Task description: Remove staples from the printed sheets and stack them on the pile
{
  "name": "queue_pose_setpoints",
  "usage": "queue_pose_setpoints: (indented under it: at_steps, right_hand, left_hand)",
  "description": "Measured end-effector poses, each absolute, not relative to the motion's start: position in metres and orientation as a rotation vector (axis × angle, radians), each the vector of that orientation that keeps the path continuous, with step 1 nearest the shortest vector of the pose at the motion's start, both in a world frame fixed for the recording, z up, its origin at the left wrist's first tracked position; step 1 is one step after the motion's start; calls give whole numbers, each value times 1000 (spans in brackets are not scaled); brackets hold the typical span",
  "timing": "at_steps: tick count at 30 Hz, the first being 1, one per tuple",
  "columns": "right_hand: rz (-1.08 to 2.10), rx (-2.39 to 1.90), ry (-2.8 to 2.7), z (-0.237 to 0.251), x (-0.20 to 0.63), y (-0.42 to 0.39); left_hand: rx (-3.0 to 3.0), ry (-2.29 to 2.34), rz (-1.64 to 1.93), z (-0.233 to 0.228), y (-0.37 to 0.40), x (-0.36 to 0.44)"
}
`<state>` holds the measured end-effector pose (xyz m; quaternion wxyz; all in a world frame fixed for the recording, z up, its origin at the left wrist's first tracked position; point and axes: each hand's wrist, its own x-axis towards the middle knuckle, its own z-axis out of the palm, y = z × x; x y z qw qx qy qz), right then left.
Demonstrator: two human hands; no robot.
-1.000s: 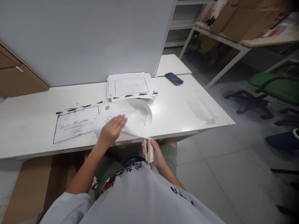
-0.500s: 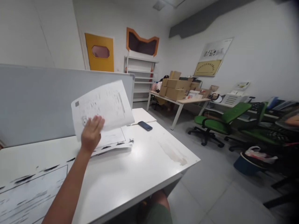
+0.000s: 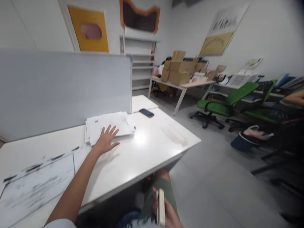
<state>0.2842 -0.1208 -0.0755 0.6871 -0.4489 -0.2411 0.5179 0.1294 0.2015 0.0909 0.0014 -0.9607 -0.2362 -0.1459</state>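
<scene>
My left hand (image 3: 106,141) reaches over the desk with its fingers spread, at the near edge of a stack of printed paper sheets (image 3: 118,122). Nothing is gripped in it; whether it touches the top sheet I cannot tell. Low in the view, above my lap, my right hand (image 3: 169,213) is closed on a slim cream-coloured slab (image 3: 161,205), seen edge-on, which looks like a phone. A large sheet with dark print and black smudges (image 3: 40,186) lies flat at the left of the desk.
A dark phone (image 3: 146,112) lies on the white desk (image 3: 147,152) beyond the stack. A grey partition (image 3: 59,91) stands behind the papers. To the right are a green swivel chair (image 3: 218,106), a blue bin (image 3: 243,142) and a table with cardboard boxes (image 3: 178,71).
The sheet that was raised by my left hand now lies on the stack, and that hand has opened and moved lower right. My right hand has come into view with the cream slab. The view has tilted down.
</scene>
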Motion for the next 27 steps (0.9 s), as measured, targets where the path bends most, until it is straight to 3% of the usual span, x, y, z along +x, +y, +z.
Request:
queue_pose_setpoints:
  at_steps: [4,7,11,14,19,24,27]
  right_hand:
    - [1288,-908,-114,4,277,-114]
    - [1141,-935,-291,65,269,-79]
    - [1011,-994,-803,124,234,-64]
    - [808,-988,-1253,144,213,-67]
    - [492,-957,-1576,151,193,-68]
    - [625,-853,-1761,135,181,-87]
    - [728,-683,-2044,114,188,-101]
  left_hand:
    - [-3580,-660,-741,80,75,127]
    - [-3974,-914,-1306,85,-9,135]
    - [-3349,-1453,-2572,111,-48,145]
    - [-2847,-1480,-3128,134,-49,140]
    - [-2493,-1486,-3333,153,-60,128]
    - [-2161,-1531,-3535,160,-53,111]
    - [-2403,-1574,-3357,163,-34,90]
